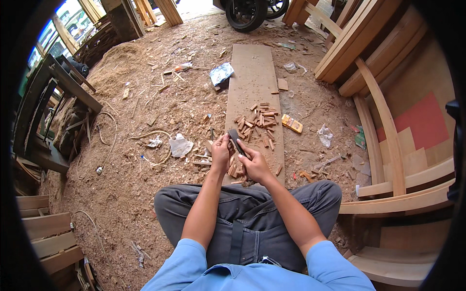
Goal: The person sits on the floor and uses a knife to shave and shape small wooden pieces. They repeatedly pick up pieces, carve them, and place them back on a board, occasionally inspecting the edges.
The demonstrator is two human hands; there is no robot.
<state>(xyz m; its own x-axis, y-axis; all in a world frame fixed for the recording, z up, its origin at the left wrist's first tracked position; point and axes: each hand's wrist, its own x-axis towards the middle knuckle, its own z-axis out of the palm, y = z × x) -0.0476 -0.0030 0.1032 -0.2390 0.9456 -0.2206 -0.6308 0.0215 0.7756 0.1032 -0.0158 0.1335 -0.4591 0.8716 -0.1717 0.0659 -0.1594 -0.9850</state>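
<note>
My right hand [255, 165] is closed around a dark flat-bladed tool [235, 137], whose broad end points up and away from me. Close beside it, my left hand [221, 153] has its fingers pinched together near the blade. What those fingers hold, if anything, is too small to make out. Just beyond both hands, a loose heap of small wooden pieces [262, 119] lies on a long wooden board [250, 65]. More short wooden pieces lie under and between my hands, partly hidden by them.
Wood shavings cover the ground [131, 179]. A yellow packet [291, 123] lies right of the board, a silvery packet [222, 73] at its left edge. Wooden frames [393, 131] lean at the right. A cable [114, 131] runs at left; a motorcycle wheel [246, 14] stands beyond.
</note>
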